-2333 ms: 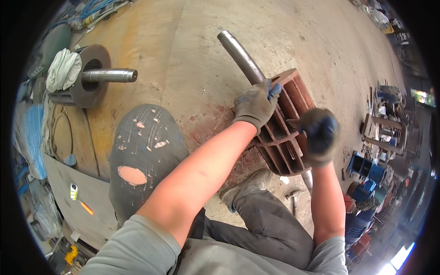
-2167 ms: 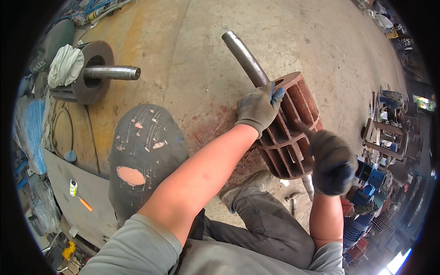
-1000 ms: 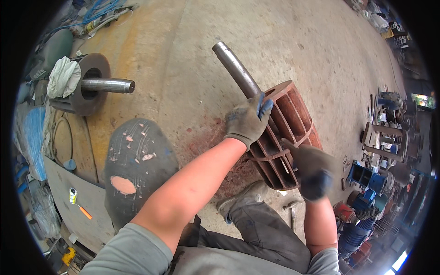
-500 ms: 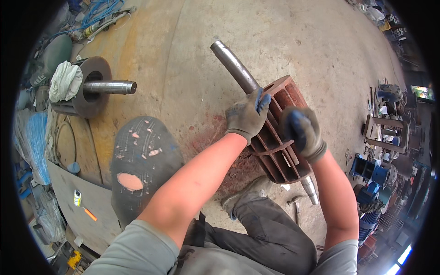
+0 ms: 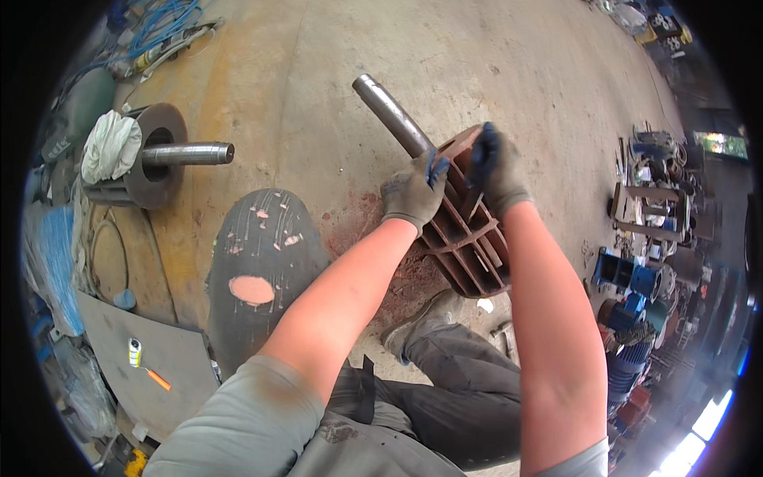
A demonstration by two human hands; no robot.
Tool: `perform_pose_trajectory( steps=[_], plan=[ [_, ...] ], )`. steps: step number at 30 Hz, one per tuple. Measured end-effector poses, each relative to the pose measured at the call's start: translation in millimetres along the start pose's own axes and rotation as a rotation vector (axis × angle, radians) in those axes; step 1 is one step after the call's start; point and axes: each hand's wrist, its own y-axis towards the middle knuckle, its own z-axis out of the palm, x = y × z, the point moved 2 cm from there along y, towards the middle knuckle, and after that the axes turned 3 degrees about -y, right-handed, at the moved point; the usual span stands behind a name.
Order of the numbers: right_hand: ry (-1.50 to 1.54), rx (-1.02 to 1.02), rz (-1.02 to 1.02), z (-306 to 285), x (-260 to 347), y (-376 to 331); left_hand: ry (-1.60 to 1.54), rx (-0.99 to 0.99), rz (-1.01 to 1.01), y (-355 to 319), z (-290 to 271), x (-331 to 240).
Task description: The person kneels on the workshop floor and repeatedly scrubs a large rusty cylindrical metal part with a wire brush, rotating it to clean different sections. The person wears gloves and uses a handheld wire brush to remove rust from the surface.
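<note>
- Left hand [image 5: 412,195]: fingers curled over end of ribbed rotor [image 5: 467,239]; brace firmly.
- Right hand [image 5: 494,171]: blurred fingers seem wrapped around narrow brown tool [image 5: 472,203]; follow ribs.

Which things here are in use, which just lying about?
In use:
- rusty rotor, left hand on it
- thin tool in right hand, kind unclear

Apparently just lying about:
- paint roller on grey sheet
- dark rotor with white rag
- blue coil

A rust-red ribbed metal drum [image 5: 462,241] has a silver-grey round steel shaft [image 5: 391,116]; grey-brown fabric gloves [image 5: 408,195] show blue patches.
</note>
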Motion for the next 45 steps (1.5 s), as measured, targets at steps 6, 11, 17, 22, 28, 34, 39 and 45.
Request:
perform_pose_trajectory(
  steps=[6,11,17,22,28,34,39,45],
  plan=[
    [-0.083,0.121,-0.032,17,3,-14,0.001,0.049,-0.031,-6,-3,6],
    [-0.125,0.109,-0.083,20,6,-36,0.007,0.027,-0.024,-9,-5,3],
    [0.278,-0.075,-0.194,-6,12,-29,-0.001,0.008,-0.049,-8,-10,-2],
    [-0.023,0.033,-0.042,-10,1,-35,0.002,-0.001,-0.033,-8,-9,1],
    [0.218,0.016,-0.253,-19,3,-55,-0.031,-0.014,-0.017,-11,-9,4],
    [0.206,0.028,-0.202,-20,-1,-60,-0.014,-0.017,-0.032,-12,-9,4],
    [0.277,0.174,-0.364,-18,2,-63,-0.010,-0.035,-0.010,-11,-10,3],
    [0.287,0.060,-0.203,-22,2,-70,-0.029,-0.029,-0.002,-12,-11,2]
  ],
)
